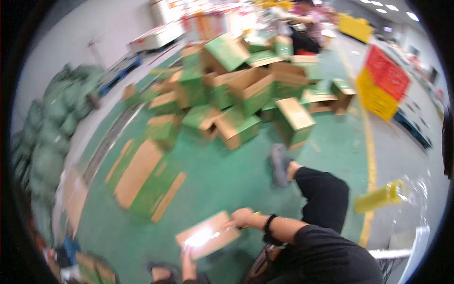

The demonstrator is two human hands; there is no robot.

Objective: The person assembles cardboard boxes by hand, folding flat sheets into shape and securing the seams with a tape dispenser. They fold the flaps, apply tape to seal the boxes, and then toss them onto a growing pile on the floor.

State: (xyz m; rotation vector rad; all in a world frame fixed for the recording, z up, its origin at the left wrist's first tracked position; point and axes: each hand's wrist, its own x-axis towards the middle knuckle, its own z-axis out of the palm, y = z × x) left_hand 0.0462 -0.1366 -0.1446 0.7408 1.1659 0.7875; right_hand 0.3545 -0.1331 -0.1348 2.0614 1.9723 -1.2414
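A brown cardboard box [215, 231] with shiny clear tape along its top sits low in front of me. My left hand [187, 258] is at its near left edge, fingers stretched against the cardboard and partly washed out by glare. At the box's right end is my right hand [242, 218], its fingers curled and touching the top. A small yellow item [257, 213] shows beside that wrist; blur hides what it is and whether the hand grips it. A black band circles my right forearm.
Green-and-brown open cartons [246, 90] lie heaped ahead. A flattened carton [146, 182] is on the floor to the left. Green sacks [56, 123] line the left wall. A yellow roll [378, 196] stands at right, near a red-and-yellow box [383, 83]. Another person [307, 28] sits behind the heap.
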